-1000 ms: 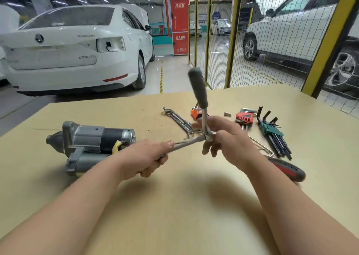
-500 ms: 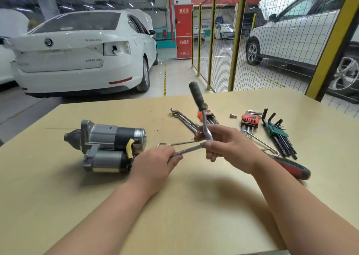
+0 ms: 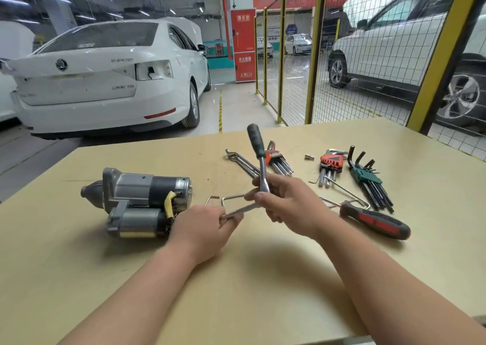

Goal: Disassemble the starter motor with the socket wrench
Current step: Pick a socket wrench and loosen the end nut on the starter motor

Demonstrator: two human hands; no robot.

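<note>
Fingers [image 3: 263,200] of your right hand [image 3: 292,205] curl round the head of the socket wrench [image 3: 256,140], its dark grip pointing up and away from you. Your left hand [image 3: 202,226] pinches the free end of a slim extension bar [image 3: 240,210] that runs to that head. Whether the bar is fully seated there, I cannot tell.

As I judge it, you are only fitting up the tool. The starter motor [image 3: 147,200] lies on its side toward the left edge of the table [image 3: 263,286], just beside your left hand. It looks whole, with the housing closed, the yellow-sleeved lead attached and no loose bolts beside it. Every fastener is yet to be loosened, so nearly all the task remains.

No tray, box or bin is in view. The closest things are 3 plastic holders toward the far right corner: orange [image 3: 276,157], red [image 3: 330,161] and green [image 3: 366,177], each with hex keys clipped in. A screwdriver [image 3: 376,219], spanners [image 3: 242,161] and bent rods [image 3: 344,189] lie loose on the table.
</note>
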